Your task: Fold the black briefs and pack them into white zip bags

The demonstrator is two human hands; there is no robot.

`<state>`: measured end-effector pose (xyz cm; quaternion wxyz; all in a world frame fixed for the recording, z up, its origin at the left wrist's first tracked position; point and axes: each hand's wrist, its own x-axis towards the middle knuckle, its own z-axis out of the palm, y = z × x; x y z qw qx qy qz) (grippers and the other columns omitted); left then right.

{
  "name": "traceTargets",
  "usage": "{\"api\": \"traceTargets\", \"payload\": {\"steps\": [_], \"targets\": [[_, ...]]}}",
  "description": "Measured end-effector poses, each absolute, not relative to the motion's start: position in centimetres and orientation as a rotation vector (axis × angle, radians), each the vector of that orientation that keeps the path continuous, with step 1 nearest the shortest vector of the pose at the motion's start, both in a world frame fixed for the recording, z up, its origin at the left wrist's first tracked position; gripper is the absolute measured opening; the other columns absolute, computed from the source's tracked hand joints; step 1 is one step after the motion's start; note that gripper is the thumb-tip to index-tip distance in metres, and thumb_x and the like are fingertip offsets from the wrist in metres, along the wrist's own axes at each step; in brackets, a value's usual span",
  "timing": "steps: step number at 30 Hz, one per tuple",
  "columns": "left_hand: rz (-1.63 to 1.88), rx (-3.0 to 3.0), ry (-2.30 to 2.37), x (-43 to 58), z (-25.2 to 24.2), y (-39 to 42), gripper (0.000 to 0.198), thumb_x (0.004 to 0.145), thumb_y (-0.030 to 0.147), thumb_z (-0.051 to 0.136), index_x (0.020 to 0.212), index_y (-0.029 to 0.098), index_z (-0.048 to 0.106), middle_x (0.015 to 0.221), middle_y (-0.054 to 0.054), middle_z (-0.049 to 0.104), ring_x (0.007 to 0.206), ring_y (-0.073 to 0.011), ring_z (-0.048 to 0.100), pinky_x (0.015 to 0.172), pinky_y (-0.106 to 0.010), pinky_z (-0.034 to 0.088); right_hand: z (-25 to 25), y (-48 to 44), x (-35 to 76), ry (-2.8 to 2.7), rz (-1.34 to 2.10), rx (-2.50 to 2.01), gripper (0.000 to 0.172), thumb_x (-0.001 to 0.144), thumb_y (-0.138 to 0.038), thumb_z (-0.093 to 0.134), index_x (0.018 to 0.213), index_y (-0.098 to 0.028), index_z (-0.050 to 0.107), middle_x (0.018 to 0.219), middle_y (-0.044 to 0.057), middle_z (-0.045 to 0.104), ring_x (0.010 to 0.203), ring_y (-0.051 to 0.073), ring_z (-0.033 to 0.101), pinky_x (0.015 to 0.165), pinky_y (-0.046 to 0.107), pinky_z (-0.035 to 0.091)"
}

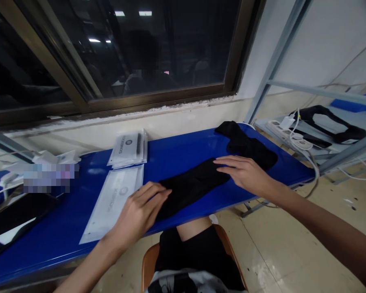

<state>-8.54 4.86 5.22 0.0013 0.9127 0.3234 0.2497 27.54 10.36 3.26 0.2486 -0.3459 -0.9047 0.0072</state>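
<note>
- Head camera: two bare hands work over a black fabric piece laid out on a blue table beneath a dark window.
- The fabric lies flat near the table's front edge, its long axis running on a slant from the near left to the far right (a little steeper than the edge itself).
- Its right end points toward a second black fabric bundle, bunched at the table's far right; its left end points toward the pale packets.
- The left hand rests at the left end, thumb and fingertips drawn together on the cloth; whether they pinch it, one cannot tell.
- The right hand reaches the opposite end, fingers stretched out and touching the fabric; any grip beneath them cannot be told.
- Left of the cloth, a printed packet lies just beside the left hand, with a packet stack behind it, toward the wall.
</note>
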Motion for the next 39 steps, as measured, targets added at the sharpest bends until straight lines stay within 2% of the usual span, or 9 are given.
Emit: {"api": "traceTargets", "payload": {"steps": [4, 8, 12, 15, 19, 24, 33, 36, 39], "targets": [[0.611, 2.97, 1.134, -6.9, 2.0, 6.2, 0.052, 0.107, 0.034, 0.044, 0.155, 0.014, 0.04, 0.155, -0.019, 0.048, 0.147, -0.0308, 0.043, 0.113, -0.05, 0.048, 2.0, 11.6, 23.4, -2.387, 0.323, -0.819, 0.047, 0.1, -0.014, 0.044, 0.141, -0.026, 0.063, 0.142, 0.004, 0.064, 0.13, 0.025, 0.063, 0.113, 0.048, 0.053], [0.309, 2.973, 1.14, -7.6, -0.4, 6.3, 0.078, 0.106, 0.049, 0.041, 0.165, 0.016, 0.003, 0.168, -0.018, 0.022, 0.156, -0.0303, 0.021, 0.12, -0.049, 0.04, -0.2, 12.1, 23.8, -2.661, 0.383, -0.835, 0.061, 0.104, -0.037, 0.051, 0.161, -0.032, 0.03, 0.168, 0.002, 0.028, 0.155, 0.026, 0.027, 0.129, 0.055, 0.022], [0.348, 2.987, 1.147, -8.2, 0.2, 5.8, 0.084, 0.104, 0.055, 0.04, 0.165, 0.017, -0.003, 0.169, -0.017, 0.02, 0.156, -0.0302, 0.018, 0.123, -0.049, 0.035, 0.3, 11.7, 26.6, -2.743, 0.302, -1.018, 0.08, 0.095, -0.061, 0.059, 0.162, -0.035, 0.025, 0.171, 0.005, 0.015, 0.157, 0.037, 0.012, 0.124, 0.07, 0.002], [0.52, 3.008, 1.199, -7.6, 1.1, 4.6, 0.084, 0.103, 0.054, 0.043, 0.166, 0.017, 0.002, 0.168, -0.018, 0.024, 0.156, -0.0316, 0.022, 0.123, -0.051, 0.035, 2.3, 10.0, 25.2, -2.516, 0.463, -1.037, 0.09, 0.091, -0.071, 0.057, 0.164, -0.032, 0.022, 0.171, 0.006, 0.013, 0.157, 0.039, 0.006, 0.125, 0.067, 0.002], [0.657, 2.96, 1.368, -6.1, -0.3, 2.1, 0.082, 0.103, 0.048, 0.046, 0.166, 0.013, 0.007, 0.163, -0.023, 0.032, 0.152, -0.0362, 0.032, 0.118, -0.055, 0.042, 2.9, 7.1, 16.6, -1.785, 1.259, -0.666, 0.068, 0.104, -0.066, 0.01, 0.165, -0.036, 0.015, 0.169, 0.001, 0.026, 0.155, 0.024, 0.026, 0.126, 0.053, 0.027], [0.544, 2.946, 1.51, -5.7, -3.3, 0.6, 0.081, 0.102, 0.047, 0.046, 0.164, 0.007, 0.011, 0.158, -0.029, 0.04, 0.147, -0.0408, 0.039, 0.114, -0.057, 0.045, -1.6, 7.5, 9.0, -1.304, 1.748, -0.593, 0.082, 0.095, -0.072, 0.047, 0.163, -0.032, 0.024, 0.17, 0.005, 0.023, 0.157, 0.024, 0.022, 0.129, 0.053, 0.02], [0.565, 2.909, 1.424, -6.2, -2.8, 0.6, 0.078, 0.105, 0.045, 0.042, 0.164, 0.007, 0.009, 0.167, -0.024, 0.022, 0.155, -0.0356, 0.02, 0.122, -0.053, 0.036, -2.9, 12.1, 22.5, -1.217, 1.3, -1.079, 0.072, 0.094, -0.05, 0.056, 0.158, -0.026, 0.033, 0.163, 0.011, 0.04, 0.15, 0.025, 0.039, 0.125, 0.051, 0.033], [0.549, 2.859, 1.343, -6.8, -1.3, 0.8, 0.068, 0.105, 0.045, 0.043, 0.16, 0.007, 0.03, 0.164, -0.022, 0.031, 0.154, -0.0342, 0.028, 0.12, -0.052, 0.04, -1.8, 12.7, 24.5, -1.548, 0.983, -1.276, 0.058, 0.094, -0.048, 0.056, 0.147, -0.025, 0.053, 0.158, 0.011, 0.047, 0.145, 0.03, 0.047, 0.12, 0.054, 0.04], [0.567, 2.679, 1.304, -7.6, 1.8, 3.0, 0.046, 0.107, 0.04, 0.039, 0.138, 0.016, 0.062, 0.149, -0.013, 0.057, 0.146, -0.0293, 0.046, 0.112, -0.047, 0.048, -0.2, 13.0, 25.9, -1.863, 0.544, -1.502, 0.041, 0.091, -0.046, 0.06, 0.124, -0.024, 0.071, 0.137, 0.012, 0.066, 0.125, 0.034, 0.064, 0.108, 0.058, 0.049]]}}
